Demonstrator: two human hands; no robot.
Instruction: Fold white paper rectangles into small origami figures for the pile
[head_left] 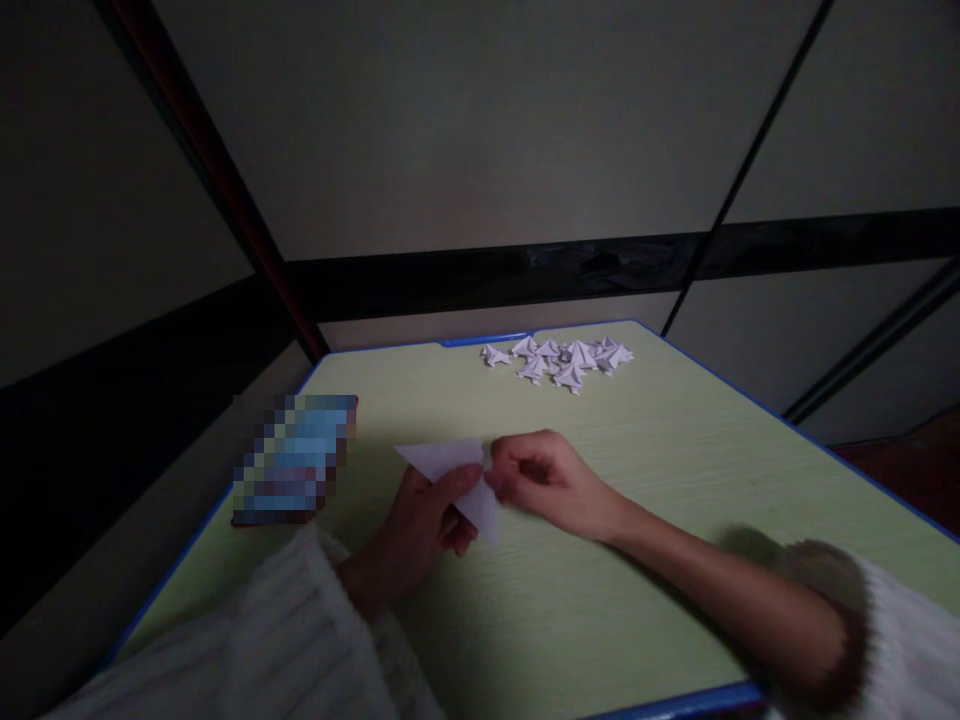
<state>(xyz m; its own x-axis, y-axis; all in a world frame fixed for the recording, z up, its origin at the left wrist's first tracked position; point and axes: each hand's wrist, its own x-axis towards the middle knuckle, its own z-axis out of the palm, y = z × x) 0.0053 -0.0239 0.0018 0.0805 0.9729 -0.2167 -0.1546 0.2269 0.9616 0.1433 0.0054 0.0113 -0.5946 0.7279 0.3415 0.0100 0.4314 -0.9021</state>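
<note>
A white sheet of paper folded into a triangle (450, 458) is held above the table near its middle. My left hand (420, 525) grips it from the left, thumb lying on top and fingers curled beneath. At the right corner of the paper, my right hand (544, 480) pinches the edge between thumb and fingertips. The exact fold under those fingertips is too small to make out. Farther back lies a cluster of several white folded-paper figures (570, 373), apart from both hands.
The pale green table (637, 620) has a blue rim. A pixelated flat rectangular object (300, 460) lies at its left edge. Behind the table stands a light panelled wall or cabinet (480, 130) with a dark horizontal band.
</note>
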